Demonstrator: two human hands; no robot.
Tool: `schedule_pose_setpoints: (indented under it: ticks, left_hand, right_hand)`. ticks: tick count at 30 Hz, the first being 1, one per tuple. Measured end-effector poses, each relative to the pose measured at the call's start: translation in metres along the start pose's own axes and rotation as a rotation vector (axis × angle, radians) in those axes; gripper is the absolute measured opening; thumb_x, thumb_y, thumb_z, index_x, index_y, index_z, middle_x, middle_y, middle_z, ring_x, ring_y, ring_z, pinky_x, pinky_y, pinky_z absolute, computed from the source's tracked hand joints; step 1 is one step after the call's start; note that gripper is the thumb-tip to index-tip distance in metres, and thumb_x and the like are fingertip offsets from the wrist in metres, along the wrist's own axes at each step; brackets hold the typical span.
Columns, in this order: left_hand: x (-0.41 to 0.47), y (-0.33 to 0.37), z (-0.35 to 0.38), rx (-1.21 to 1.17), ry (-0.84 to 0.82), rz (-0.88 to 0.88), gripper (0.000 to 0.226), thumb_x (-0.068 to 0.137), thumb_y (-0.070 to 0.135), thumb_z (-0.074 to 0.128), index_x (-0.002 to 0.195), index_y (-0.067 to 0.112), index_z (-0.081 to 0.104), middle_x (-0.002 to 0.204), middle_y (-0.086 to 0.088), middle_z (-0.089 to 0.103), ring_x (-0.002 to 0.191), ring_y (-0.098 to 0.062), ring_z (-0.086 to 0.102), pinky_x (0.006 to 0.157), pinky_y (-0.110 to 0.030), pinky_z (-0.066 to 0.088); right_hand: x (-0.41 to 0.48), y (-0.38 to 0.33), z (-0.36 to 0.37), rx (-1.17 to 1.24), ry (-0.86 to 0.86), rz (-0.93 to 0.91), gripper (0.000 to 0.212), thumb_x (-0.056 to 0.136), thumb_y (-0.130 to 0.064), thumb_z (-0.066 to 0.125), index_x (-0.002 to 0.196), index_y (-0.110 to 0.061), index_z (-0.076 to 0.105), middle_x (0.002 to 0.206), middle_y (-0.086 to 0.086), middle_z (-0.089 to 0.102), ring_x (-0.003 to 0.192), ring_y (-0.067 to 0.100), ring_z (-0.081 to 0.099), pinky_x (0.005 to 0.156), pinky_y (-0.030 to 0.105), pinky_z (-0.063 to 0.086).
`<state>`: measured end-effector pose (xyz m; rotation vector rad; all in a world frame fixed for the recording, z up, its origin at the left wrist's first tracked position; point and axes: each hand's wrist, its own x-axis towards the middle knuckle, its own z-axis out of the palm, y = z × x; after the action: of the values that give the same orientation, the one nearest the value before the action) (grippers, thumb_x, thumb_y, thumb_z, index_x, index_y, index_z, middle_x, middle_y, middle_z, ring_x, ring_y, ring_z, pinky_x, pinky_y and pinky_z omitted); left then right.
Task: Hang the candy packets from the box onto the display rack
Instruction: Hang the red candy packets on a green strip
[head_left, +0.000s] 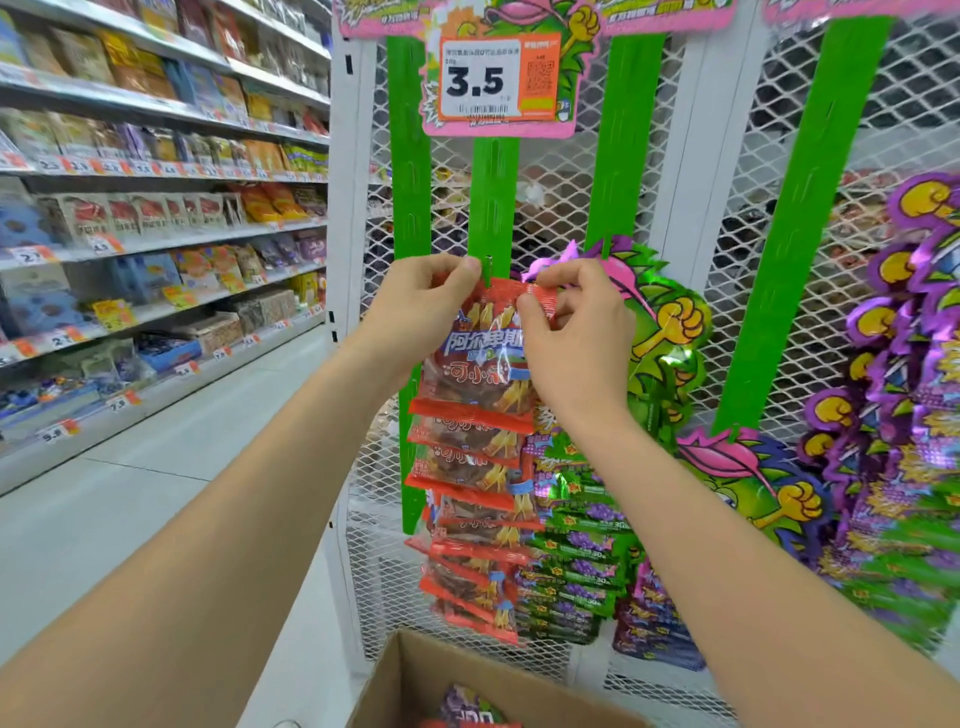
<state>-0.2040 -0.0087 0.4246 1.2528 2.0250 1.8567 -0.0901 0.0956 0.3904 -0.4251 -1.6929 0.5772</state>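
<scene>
- The left hand (421, 306) and right hand (576, 332) each pinch the top edge of the red plastic candy packet (478, 364), held at the green slotted hanging strip (493, 208).
- Should its hole miss the strip's tab, letting go would drop it toward the brown cardboard box (415, 680).
- Hard tugging might tear the header.

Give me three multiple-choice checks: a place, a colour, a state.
1. Where is the cardboard box? A. on a shelf B. below the hung packets C. atop the rack
2. What colour is the strip behind the red packet? A. green B. blue C. black
3. How is the red packet held? A. loose in the box B. by one hand C. pinched by left hand and right hand
Answers: B, it sits at the frame's bottom; A, bright green shows; C, both pinch its top edge.
</scene>
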Motion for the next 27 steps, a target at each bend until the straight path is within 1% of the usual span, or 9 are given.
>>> schedule_pose_setpoints:
  ticks: [5,7,10,14,18,20,21,24,27]
  left_hand:
    - [-0.004,-0.013,-0.003,-0.064,0.052,0.011,0.026,0.103,0.03,0.069,0.124,0.013,0.071,0.1,-0.002,0.08,0.082,-0.009,0.079,0.064,-0.03,0.064]
    - [-0.005,-0.016,-0.004,-0.115,0.06,0.006,0.026,0.103,0.026,0.07,0.124,0.01,0.072,0.096,-0.003,0.081,0.08,-0.011,0.079,0.063,-0.026,0.062]
    - [-0.005,-0.016,-0.002,-0.107,0.07,0.024,0.023,0.102,0.024,0.071,0.121,0.012,0.073,0.093,-0.001,0.081,0.078,-0.012,0.08,0.062,-0.029,0.064]
    - [-0.004,-0.019,0.0,-0.035,0.111,0.064,0.018,0.102,0.025,0.071,0.118,0.018,0.073,0.099,0.001,0.079,0.083,-0.01,0.079,0.069,-0.031,0.065]
    - [-0.007,-0.027,0.005,0.046,0.144,0.123,0.008,0.102,0.026,0.071,0.107,0.033,0.07,0.104,0.003,0.078,0.096,-0.016,0.077,0.084,-0.046,0.065]
    - [-0.007,-0.028,0.008,0.035,0.156,0.119,0.007,0.102,0.026,0.071,0.108,0.03,0.071,0.104,0.003,0.078,0.094,-0.014,0.077,0.079,-0.04,0.066]
    - [-0.006,-0.027,0.009,0.028,0.162,0.109,0.007,0.102,0.027,0.071,0.109,0.027,0.072,0.103,0.003,0.078,0.091,-0.012,0.077,0.073,-0.034,0.065]
    - [-0.002,-0.025,0.011,0.017,0.165,0.082,0.015,0.101,0.027,0.073,0.113,0.018,0.074,0.099,0.001,0.078,0.083,-0.01,0.077,0.059,-0.023,0.059]
    - [0.0,-0.024,0.011,-0.026,0.164,0.062,0.02,0.099,0.027,0.076,0.112,0.012,0.074,0.096,-0.002,0.079,0.079,-0.013,0.079,0.054,-0.026,0.06]
  right_hand:
    - [0.006,-0.005,-0.003,0.047,-0.011,0.0,0.024,0.09,-0.022,0.079,0.105,-0.022,0.061,0.064,-0.013,0.068,0.059,0.006,0.063,0.073,0.039,0.055]
    - [0.006,-0.005,0.0,0.039,-0.014,0.015,0.024,0.09,-0.022,0.08,0.105,-0.022,0.061,0.063,-0.016,0.068,0.061,0.004,0.064,0.078,0.041,0.056]
    - [0.001,-0.002,0.002,0.031,-0.017,0.042,0.023,0.091,-0.024,0.078,0.107,-0.025,0.062,0.066,-0.018,0.068,0.067,0.006,0.067,0.087,0.048,0.055]
    - [0.001,-0.001,0.002,0.023,-0.005,0.047,0.024,0.091,-0.026,0.079,0.109,-0.026,0.063,0.069,-0.02,0.068,0.069,0.004,0.067,0.089,0.048,0.056]
    - [-0.001,0.002,0.0,-0.032,-0.003,0.015,0.026,0.092,-0.021,0.077,0.115,-0.022,0.066,0.077,-0.017,0.066,0.071,0.005,0.067,0.088,0.037,0.055]
    - [-0.001,0.005,0.0,-0.064,-0.004,0.021,0.026,0.092,-0.021,0.077,0.116,-0.021,0.066,0.077,-0.016,0.065,0.075,0.01,0.067,0.092,0.026,0.05]
    - [0.0,0.005,0.0,-0.068,-0.002,0.023,0.026,0.091,-0.02,0.077,0.116,-0.022,0.066,0.076,-0.016,0.064,0.075,0.012,0.067,0.092,0.024,0.05]
    - [0.002,0.008,0.002,-0.053,0.006,0.034,0.026,0.088,-0.019,0.078,0.111,-0.023,0.066,0.073,-0.016,0.064,0.073,0.014,0.068,0.088,0.047,0.057]
    - [0.004,0.008,0.002,-0.023,0.017,0.05,0.026,0.087,-0.017,0.078,0.108,-0.023,0.064,0.073,-0.016,0.064,0.07,0.012,0.068,0.086,0.051,0.057]
